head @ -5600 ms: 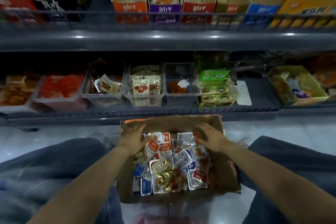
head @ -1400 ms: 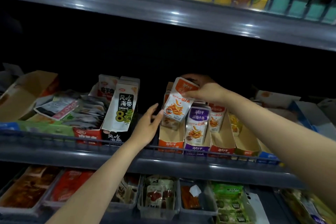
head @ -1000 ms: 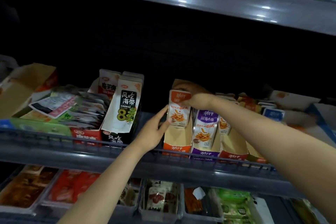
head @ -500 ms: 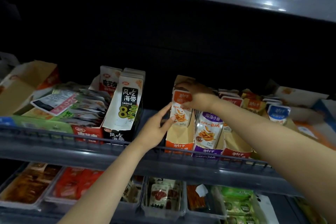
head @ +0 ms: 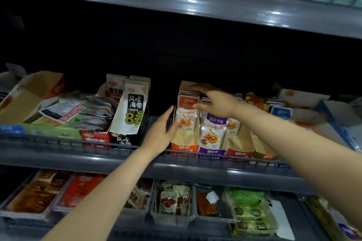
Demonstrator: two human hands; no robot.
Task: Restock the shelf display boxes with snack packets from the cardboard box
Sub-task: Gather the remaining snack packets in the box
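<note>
An orange display box [head: 183, 146] stands on the middle shelf, filled with upright orange-topped snack packets [head: 187, 115]. My right hand [head: 217, 101] reaches over the stack, fingers curled round the tops of the packets and thumb on the front one. My left hand [head: 162, 129] lies flat with straight fingers against the box's left side. A purple display box [head: 212, 151] with purple-topped packets [head: 214, 129] stands right beside it. The cardboard supply box is out of view.
A black-and-white seaweed packet box [head: 133, 111] stands left of my left hand. A wire rail [head: 78, 143] runs along the shelf front. More display boxes [head: 242, 152] line up to the right. Clear bins [head: 173, 201] of snacks sit on the lower shelf.
The orange packet has gone down into the orange box and now stands at the front of the stack. My right hand has shifted over the stack's top; my left hand stays on the box's side.
</note>
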